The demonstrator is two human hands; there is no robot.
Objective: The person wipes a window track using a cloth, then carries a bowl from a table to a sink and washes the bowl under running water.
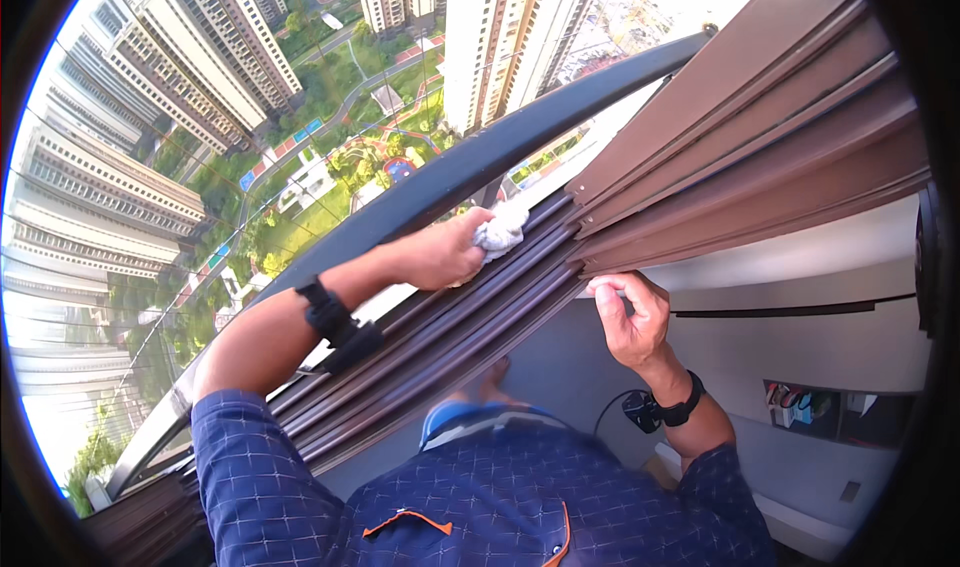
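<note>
My left hand (442, 253) is closed around a bunched white cloth (501, 229). The cloth rests at the outer side of a dark brown metal window track (450, 319) with several parallel rails. Just right of it, brown sliding window frames (720, 132) stand stacked side by side on the rails. My right hand (636, 318) is beside the lower corner of the innermost frame, its fingers curled and the thumb bent toward them. Whether those fingers grip the frame edge is not clear.
Beyond the track runs a thick dark curved railing (480, 158), with thin wires outside it and a long drop to gardens and tower blocks (217, 57). Indoors, a wall niche (840, 413) holds books. A grey floor (540, 349) lies below me.
</note>
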